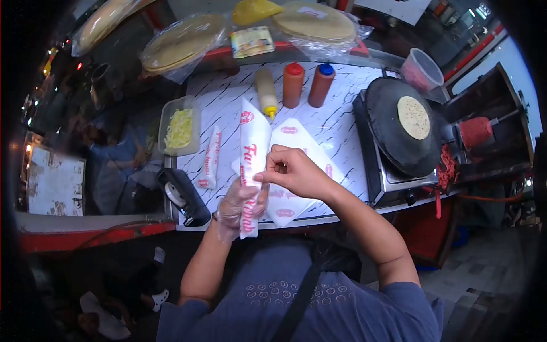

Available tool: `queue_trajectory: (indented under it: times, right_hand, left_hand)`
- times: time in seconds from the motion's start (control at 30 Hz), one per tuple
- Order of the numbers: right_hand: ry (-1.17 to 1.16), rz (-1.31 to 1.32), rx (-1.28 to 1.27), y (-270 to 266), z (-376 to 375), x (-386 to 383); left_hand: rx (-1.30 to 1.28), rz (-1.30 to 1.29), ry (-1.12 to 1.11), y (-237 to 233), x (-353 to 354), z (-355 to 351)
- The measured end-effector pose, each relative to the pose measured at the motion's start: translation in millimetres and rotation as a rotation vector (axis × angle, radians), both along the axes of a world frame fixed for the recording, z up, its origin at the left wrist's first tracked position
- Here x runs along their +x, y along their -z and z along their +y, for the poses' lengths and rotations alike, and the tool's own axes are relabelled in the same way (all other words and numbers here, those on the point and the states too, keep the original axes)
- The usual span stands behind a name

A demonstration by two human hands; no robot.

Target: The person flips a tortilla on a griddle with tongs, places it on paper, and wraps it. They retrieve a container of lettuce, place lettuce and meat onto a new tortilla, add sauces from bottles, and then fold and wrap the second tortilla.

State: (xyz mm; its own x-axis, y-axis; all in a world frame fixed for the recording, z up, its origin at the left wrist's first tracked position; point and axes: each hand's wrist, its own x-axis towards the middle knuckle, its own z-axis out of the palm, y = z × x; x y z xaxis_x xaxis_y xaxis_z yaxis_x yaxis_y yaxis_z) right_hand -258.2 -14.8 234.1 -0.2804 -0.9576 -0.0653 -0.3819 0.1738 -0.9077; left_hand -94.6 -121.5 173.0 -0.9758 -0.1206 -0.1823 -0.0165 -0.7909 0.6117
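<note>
A long roll in white paper printed with red lettering [251,145] stands nearly upright in front of my body. My left hand [232,208], in a clear plastic glove, is wrapped around its lower part. From the right, my bare right hand [296,171] pinches the edge of the paper at mid-height, its fingers curled. What lies inside the roll is hidden by the paper. Just behind and to the right, a stack of printed wrapping paper [310,154] lies on the counter. A second wrapped roll [211,159] rests to the left.
Three sauce bottles stand at the back: a pale one [265,88], a red-capped one [293,85] and a blue-capped one [322,85]. A tub of shredded vegetable [195,124] and a tape dispenser [183,196] sit left. A flatbread [414,118] lies on the griddle [387,128] at right.
</note>
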Motion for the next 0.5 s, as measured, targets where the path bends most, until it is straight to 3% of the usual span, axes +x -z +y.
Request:
queue_trajectory:
  times: [0.03, 0.1, 0.17, 0.23, 0.3, 0.37, 0.43, 0.5]
  right_hand:
    - [-0.004, 0.081, -0.163, 5.2, 9.2, -5.5]
    - [0.010, 0.112, -0.173, 13.5, 24.5, -18.5]
    - [0.006, 0.066, -0.383, 24.4, 38.9, -27.7]
    - [0.038, 0.088, -0.390, 26.3, 53.1, -36.2]
    - [0.146, -0.073, -0.275, 22.6, 65.7, -38.2]
    - [0.166, -0.049, -0.295, 20.7, 62.4, -33.8]
    - [0.375, -0.228, -0.358, 23.1, 54.5, -26.7]
    - [0.369, -0.126, -0.262, 12.5, 54.9, -34.0]
  left_hand:
    - [0.368, 0.152, 0.125, 4.1, -5.5, 4.0]
    - [0.415, 0.234, 0.185, 9.8, -20.8, 14.1]
    - [0.537, 0.357, 0.374, 14.9, -32.6, 25.0]
    - [0.560, 0.345, 0.394, 11.7, -38.3, 38.1]
    - [0.062, 0.134, 0.139, 5.1, -44.2, 47.8]
    - [-0.735, -0.066, -0.039, 11.0, -70.3, 47.6]
    - [-1.310, 0.083, -0.243, 19.3, -92.7, 36.4]
    - [-1.315, 0.137, -0.261, 26.4, -105.3, 12.4]
